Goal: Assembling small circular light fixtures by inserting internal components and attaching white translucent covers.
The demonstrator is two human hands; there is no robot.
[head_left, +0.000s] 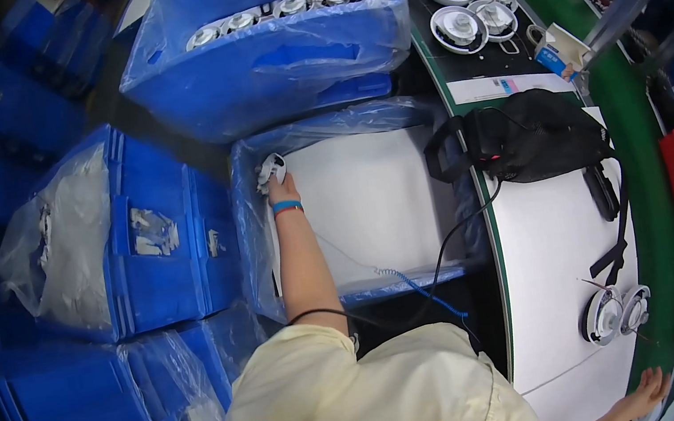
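My left hand [284, 187], with a blue band at the wrist, reaches into the far left corner of a blue crate [250, 253] lined with clear plastic. Its fingers are closed on a small white round part [270, 169] with dark bits, mostly hidden by the hand. A white sheet [376, 203] covers the crate's bottom. At the lower right, my right hand [650, 391] hangs by the table edge, fingers loosely apart with nothing in them. Just beyond it, two white round units with dark rims and thin wires [601, 317] stand on the table.
A larger lined blue bin [242, 78] beyond the crate holds several white round units [292, 5]. More units [460, 26] cover the table's far end. A black bag [536, 135] lies on the table. A coiled blue cord [424, 292] crosses the crate. Blue crates [161, 232] stack at left.
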